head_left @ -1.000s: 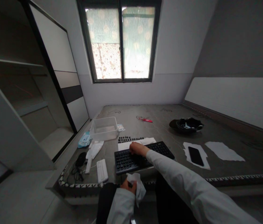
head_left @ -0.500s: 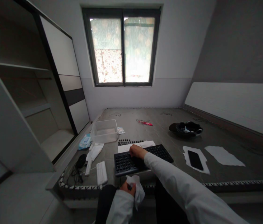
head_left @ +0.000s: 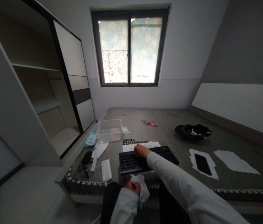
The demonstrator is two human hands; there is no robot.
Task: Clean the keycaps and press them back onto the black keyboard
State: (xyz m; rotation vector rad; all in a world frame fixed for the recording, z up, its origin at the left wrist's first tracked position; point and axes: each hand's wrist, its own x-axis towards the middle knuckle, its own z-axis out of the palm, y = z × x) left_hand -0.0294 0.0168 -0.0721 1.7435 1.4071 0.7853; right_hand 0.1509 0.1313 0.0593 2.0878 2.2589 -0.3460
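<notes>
Head view: shows the right hand [head_left: 140, 151] laid knuckles-up on the far left part of the black keyboard [head_left: 161, 154], sleeve stretched across the keys; cannot tell whether the curled fingers pinch anything. Finds the left hand [head_left: 131, 186] low at the near edge, closed around a crumpled white wipe [head_left: 143, 188], well apart from the right hand. Places the keyboard at the near middle of the grey bed surface [head_left: 168, 123], with a row of loose black keycaps [head_left: 133, 141] just beyond it on a white sheet [head_left: 153, 144]. Compared with half a second back, registers almost no change in either hand: same hold on the wipe, same spot on the keyboard. Notes only a drift of everything a little to the right in the frame, so a turn of the head and not of the hands. Reads as a pause in the work at the keys, wipe kept ready but not applied. Picks out, farther left, a clear tub [head_left: 110, 130], a blue packet [head_left: 91, 139], a mouse [head_left: 86, 157] and a white bar [head_left: 106, 170]; to the right, a phone [head_left: 202, 164] on torn paper [head_left: 192, 153].
</notes>
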